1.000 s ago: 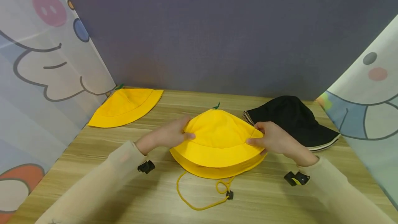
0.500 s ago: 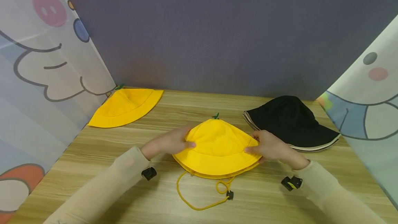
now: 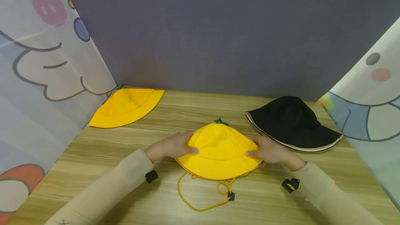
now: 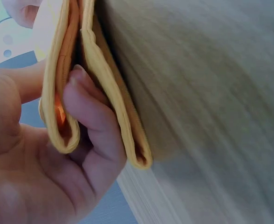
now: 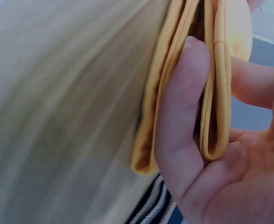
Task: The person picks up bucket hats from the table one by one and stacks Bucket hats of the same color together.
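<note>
A yellow bucket hat (image 3: 217, 145) with a green sprout on top is held at its two sides. It sits over a second yellow hat, whose folded brim (image 4: 136, 151) shows below the held brim (image 4: 62, 133) in the left wrist view. My left hand (image 3: 172, 146) pinches the upper brim, thumb outside and fingers tucked between the two brims. On the other side my right hand (image 3: 272, 151) grips it the same way, its finger (image 5: 183, 93) lying between the brims. A yellow cord (image 3: 203, 210) with a black toggle (image 3: 231, 196) trails out in front.
Another yellow hat (image 3: 128, 108) lies flat at the back left of the wooden table (image 3: 150, 197). A black hat (image 3: 290, 124) with pale brim edging lies close behind my right hand. Grey (image 3: 206, 37) and cartoon-printed panels stand around the table.
Both hands have brought the upper yellow hat down and toward me, onto the lower one. The gap between the brims has narrowed. The cord and the other hats have stayed put.
</note>
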{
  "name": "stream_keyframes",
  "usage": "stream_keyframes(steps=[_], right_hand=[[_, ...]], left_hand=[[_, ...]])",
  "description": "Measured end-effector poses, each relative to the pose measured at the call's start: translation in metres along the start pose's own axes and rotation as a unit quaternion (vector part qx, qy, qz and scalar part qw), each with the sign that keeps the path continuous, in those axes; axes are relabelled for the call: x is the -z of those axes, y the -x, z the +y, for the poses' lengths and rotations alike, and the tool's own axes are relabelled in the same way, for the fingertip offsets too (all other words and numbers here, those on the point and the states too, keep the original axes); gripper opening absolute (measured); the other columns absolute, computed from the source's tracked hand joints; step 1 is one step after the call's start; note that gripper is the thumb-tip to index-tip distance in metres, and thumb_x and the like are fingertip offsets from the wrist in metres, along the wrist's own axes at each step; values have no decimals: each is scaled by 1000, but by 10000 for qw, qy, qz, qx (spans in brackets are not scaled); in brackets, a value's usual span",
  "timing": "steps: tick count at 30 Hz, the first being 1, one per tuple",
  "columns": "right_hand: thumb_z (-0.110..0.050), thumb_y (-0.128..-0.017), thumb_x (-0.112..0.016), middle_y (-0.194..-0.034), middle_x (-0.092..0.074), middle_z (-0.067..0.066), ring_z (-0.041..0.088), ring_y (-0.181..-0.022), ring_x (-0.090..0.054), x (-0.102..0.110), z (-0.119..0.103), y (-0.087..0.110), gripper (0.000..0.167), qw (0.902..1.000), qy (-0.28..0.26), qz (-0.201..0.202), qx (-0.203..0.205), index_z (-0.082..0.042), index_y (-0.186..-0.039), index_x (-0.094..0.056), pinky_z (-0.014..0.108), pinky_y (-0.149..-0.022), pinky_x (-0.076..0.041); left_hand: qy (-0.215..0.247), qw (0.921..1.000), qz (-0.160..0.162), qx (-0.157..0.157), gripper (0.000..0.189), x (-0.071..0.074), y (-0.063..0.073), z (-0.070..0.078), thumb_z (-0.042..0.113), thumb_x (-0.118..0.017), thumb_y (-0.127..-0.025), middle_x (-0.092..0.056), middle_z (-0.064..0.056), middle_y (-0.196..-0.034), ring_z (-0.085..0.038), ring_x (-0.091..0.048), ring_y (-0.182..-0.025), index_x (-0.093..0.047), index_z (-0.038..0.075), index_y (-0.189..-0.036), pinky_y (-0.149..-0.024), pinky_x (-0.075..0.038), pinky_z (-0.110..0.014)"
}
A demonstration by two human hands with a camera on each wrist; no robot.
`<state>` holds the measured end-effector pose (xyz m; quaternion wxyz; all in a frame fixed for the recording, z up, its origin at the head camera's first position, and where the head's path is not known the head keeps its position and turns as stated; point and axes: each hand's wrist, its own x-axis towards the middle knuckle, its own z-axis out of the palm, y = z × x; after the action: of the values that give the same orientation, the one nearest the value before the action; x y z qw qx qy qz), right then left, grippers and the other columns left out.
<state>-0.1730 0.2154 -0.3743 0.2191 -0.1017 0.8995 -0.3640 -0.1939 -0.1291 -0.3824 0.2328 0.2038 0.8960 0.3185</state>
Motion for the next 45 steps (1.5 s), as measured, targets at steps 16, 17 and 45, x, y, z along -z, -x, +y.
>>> stream_keyframes(steps=[16, 17, 45], right_hand=[[-21, -93, -76, -95, -62, 10, 22, -64, -62, -2, 3, -3, 45, 9987, 454, 27, -242, 5, -124, -57, 37, -59, -58], [-24, -93, -76, -99, -63, 11, 23, -70, -63, -2, 0, -2, 47, 9962, 834, 123, -210, 4, -125, -57, 39, -64, -58], [-54, -89, -72, -143, -46, 27, 42, -128, -45, -32, -56, -1, 70, 9476, 3191, -3, 171, 3, -128, -61, 56, -97, -46]], left_hand=[[-885, 9955, 100, 335, 70, -7, 2, 5, 46, -60, -101, -64, -14, -129, -20, -59, -92, -36, 8, -154, -88, -49, -41], [-1064, 9935, 145, 375, 71, -7, 3, 7, 47, -60, -101, -63, -15, -133, -21, -61, -96, -36, 8, -154, -89, -49, -43], [-1446, 9888, 48, 369, 68, -4, -2, 5, 51, -62, -98, -60, -18, -135, -32, -58, -122, -44, 10, -150, -103, -46, -47]])
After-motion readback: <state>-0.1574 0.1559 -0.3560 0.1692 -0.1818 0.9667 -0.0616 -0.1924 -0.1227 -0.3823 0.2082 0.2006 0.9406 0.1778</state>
